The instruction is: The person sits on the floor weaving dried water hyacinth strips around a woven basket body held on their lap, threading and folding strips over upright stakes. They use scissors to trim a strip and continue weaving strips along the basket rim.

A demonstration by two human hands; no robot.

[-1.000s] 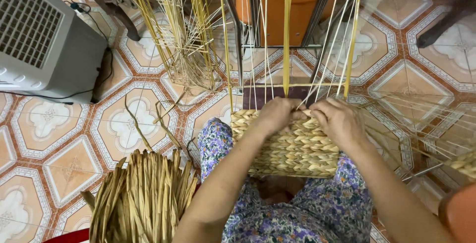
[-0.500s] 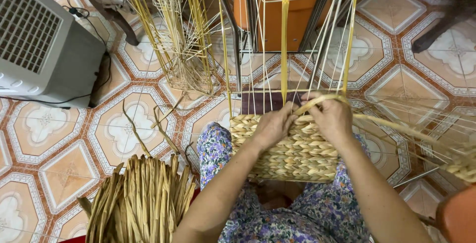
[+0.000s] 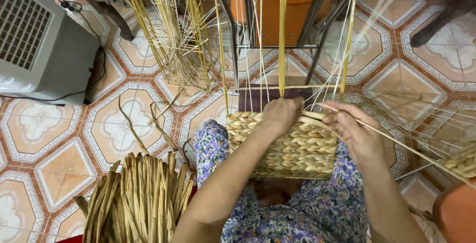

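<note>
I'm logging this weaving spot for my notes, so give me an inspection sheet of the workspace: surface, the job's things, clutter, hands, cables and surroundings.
Surface: patterned tiled floor, orange and white.
Job's things: half-woven basket on the person's lap, thin upright stakes rising from its rim; one flat yellow strand stands upright.
Clutter: bundle of dried weaving strands at lower left; loose strands on the tiles.
Hands: left hand grips the basket's top edge; right hand pinches a thin stake at the rim.
Cables: black cable beside the grey fan unit.
Surroundings: yellow wire frame, orange chair behind the basket.
</note>
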